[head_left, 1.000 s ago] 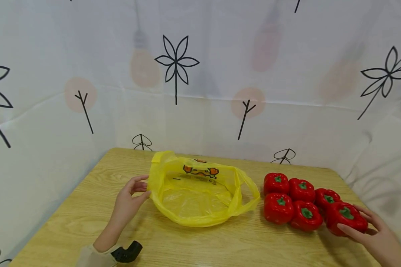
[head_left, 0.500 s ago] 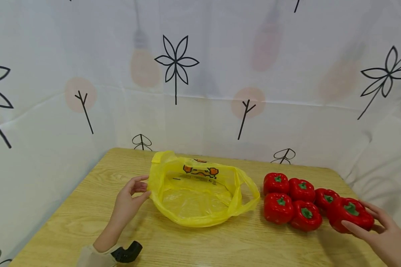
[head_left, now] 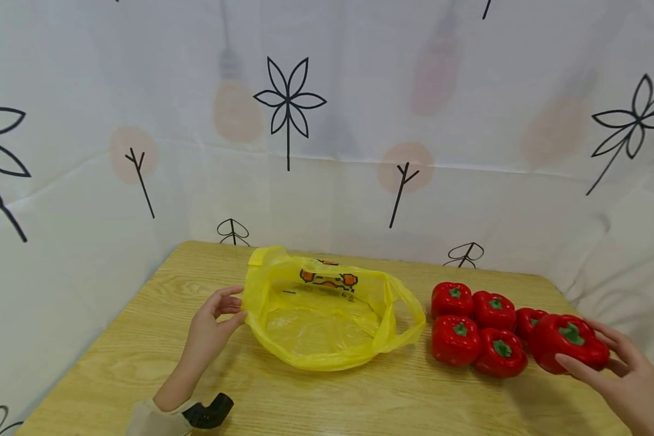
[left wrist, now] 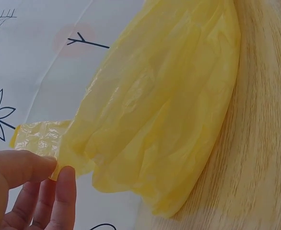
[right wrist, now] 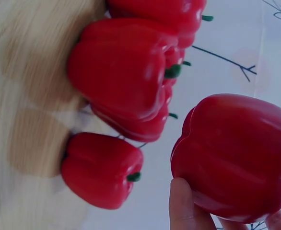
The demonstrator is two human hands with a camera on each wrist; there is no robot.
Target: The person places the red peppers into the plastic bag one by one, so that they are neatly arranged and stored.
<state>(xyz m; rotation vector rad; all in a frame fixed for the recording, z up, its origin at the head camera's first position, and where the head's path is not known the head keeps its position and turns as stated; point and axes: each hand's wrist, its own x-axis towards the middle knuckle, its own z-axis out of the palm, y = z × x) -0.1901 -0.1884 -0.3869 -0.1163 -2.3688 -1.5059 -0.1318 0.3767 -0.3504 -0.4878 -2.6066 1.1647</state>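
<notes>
A thin yellow plastic bag point(head_left: 321, 330) stands with its mouth open in the middle of the table. My left hand point(head_left: 212, 330) pinches the bag's left edge between thumb and fingers; the left wrist view shows the grip on the yellow film point(left wrist: 155, 110) close up. At the right, my right hand point(head_left: 627, 369) holds a red bell pepper point(head_left: 567, 342) with a green stem, thumb in front and fingers behind. In the right wrist view this held pepper point(right wrist: 236, 155) is raised off the wooden table, apart from the other peppers.
Several more red bell peppers point(head_left: 455, 340) stand grouped on the wooden table point(head_left: 305, 406), between the bag and my right hand. A black device point(head_left: 209, 412) is strapped at my left wrist. A patterned white curtain point(head_left: 338, 200) hangs behind the table.
My right hand has lifted the bell pepper up off the table, shifting it first slightly right, then back left. The left hand and the bag have stayed in place.
</notes>
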